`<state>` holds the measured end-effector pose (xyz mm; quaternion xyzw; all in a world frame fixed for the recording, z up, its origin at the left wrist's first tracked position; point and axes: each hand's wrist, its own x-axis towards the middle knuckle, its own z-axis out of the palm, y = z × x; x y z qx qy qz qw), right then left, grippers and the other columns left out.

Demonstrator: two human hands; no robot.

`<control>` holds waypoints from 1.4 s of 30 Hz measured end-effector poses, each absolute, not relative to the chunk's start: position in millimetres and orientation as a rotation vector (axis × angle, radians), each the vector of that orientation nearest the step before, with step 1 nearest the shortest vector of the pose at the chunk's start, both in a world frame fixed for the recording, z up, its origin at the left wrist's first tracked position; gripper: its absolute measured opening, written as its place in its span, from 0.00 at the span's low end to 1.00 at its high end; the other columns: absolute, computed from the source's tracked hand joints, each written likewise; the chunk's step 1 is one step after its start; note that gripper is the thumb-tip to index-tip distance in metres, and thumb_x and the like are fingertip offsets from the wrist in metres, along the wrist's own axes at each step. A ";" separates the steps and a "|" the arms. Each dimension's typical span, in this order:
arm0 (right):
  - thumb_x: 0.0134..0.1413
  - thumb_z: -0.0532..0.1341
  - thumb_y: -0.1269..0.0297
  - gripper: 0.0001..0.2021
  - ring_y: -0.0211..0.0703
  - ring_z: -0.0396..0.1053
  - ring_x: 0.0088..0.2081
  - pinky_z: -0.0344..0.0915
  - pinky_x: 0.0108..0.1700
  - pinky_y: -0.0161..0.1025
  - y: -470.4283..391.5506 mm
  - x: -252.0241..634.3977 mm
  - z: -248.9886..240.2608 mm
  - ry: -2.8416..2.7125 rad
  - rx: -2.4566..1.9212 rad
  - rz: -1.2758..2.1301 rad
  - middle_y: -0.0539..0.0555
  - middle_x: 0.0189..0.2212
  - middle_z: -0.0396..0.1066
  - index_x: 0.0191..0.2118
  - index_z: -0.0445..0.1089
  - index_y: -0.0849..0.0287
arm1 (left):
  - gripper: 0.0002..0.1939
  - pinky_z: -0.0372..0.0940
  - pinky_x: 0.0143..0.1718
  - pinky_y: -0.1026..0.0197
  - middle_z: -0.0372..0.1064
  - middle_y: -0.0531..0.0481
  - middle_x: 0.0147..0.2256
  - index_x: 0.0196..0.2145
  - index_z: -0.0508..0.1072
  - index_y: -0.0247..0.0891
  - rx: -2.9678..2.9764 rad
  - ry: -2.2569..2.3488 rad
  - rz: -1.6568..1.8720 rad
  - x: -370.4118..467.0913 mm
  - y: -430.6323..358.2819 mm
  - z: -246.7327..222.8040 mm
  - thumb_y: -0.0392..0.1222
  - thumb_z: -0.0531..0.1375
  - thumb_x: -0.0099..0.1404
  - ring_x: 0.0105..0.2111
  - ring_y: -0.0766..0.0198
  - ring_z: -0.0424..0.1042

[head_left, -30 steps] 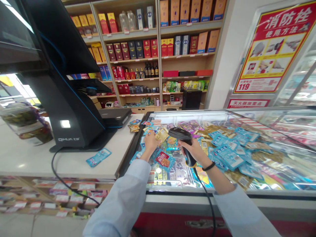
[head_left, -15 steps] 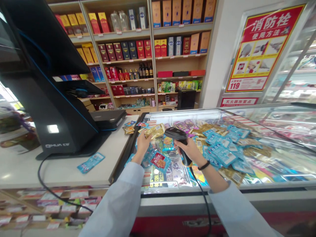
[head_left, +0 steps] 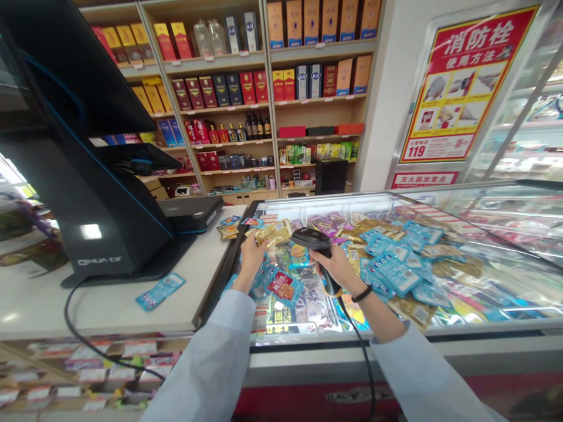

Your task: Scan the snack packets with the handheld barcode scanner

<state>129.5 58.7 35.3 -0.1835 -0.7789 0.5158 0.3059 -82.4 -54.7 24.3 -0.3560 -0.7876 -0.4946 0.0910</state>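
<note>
My left hand (head_left: 252,258) is closed on the edge of a gold snack packet (head_left: 276,232), holding it above the glass top of a freezer. Wrapped round the handle of a black barcode scanner (head_left: 313,239) is my right hand (head_left: 336,266). The scanner head points left at the gold packet, a short gap between them. Under my hands lie blue snack packets, one with a red panel (head_left: 284,285). Right of the scanner is a heap of light blue packets (head_left: 398,266), with more gold packets (head_left: 413,310) around it.
A black checkout terminal (head_left: 109,217) stands on the white counter (head_left: 197,275) at left. One blue packet (head_left: 160,291) and a few small packets (head_left: 229,230) lie on that counter. The scanner's cord (head_left: 363,357) hangs over the freezer's front edge. Shelves of boxes (head_left: 222,91) stand behind.
The camera view has shifted slightly. Both hands keep their grips, and the gold packet and scanner stay nearly in the same place.
</note>
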 end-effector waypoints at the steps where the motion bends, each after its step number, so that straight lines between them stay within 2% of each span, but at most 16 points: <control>1: 0.50 0.60 0.50 0.17 0.40 0.64 0.15 0.60 0.21 0.36 58.8 129.7 35.2 -2.058 -0.486 1.365 0.50 0.12 0.66 0.21 0.67 0.57 | 0.13 0.64 0.39 0.61 0.74 0.49 0.35 0.42 0.71 0.38 -1.058 -2.334 -1.464 -82.4 -55.2 24.9 0.39 0.61 0.57 0.36 0.60 0.72; 10: 0.49 0.60 0.47 0.18 0.39 0.63 0.15 0.59 0.20 0.36 56.0 131.3 38.3 -2.053 -0.494 1.373 0.50 0.12 0.66 0.21 0.67 0.58 | 0.11 0.63 0.38 0.62 0.73 0.50 0.33 0.40 0.71 0.38 -1.067 -2.318 -1.434 -83.7 -57.2 25.6 0.40 0.61 0.57 0.34 0.61 0.71; 31: 0.47 0.61 0.50 0.16 0.38 0.62 0.14 0.59 0.19 0.36 58.2 127.6 35.1 -1.982 -0.456 1.467 0.50 0.12 0.65 0.21 0.67 0.58 | 0.12 0.64 0.38 0.62 0.74 0.49 0.36 0.40 0.71 0.37 -1.034 -2.272 -1.543 -84.5 -56.4 28.6 0.40 0.61 0.56 0.36 0.60 0.73; 37: 0.46 0.61 0.55 0.12 0.36 0.61 0.14 0.59 0.19 0.35 57.3 134.8 38.4 -1.838 -0.453 1.608 0.48 0.12 0.64 0.23 0.69 0.59 | 0.15 0.64 0.40 0.61 0.74 0.47 0.37 0.42 0.71 0.37 -1.042 -2.336 -1.474 -87.1 -53.5 23.7 0.41 0.61 0.56 0.37 0.59 0.73; 42: 0.46 0.60 0.57 0.12 0.35 0.61 0.13 0.58 0.18 0.33 56.5 161.2 44.2 -1.780 -0.465 1.636 0.48 0.11 0.64 0.22 0.69 0.60 | 0.14 0.65 0.42 0.57 0.75 0.44 0.37 0.39 0.71 0.37 -1.049 -2.411 -1.385 -92.5 -51.4 19.1 0.43 0.61 0.55 0.39 0.55 0.73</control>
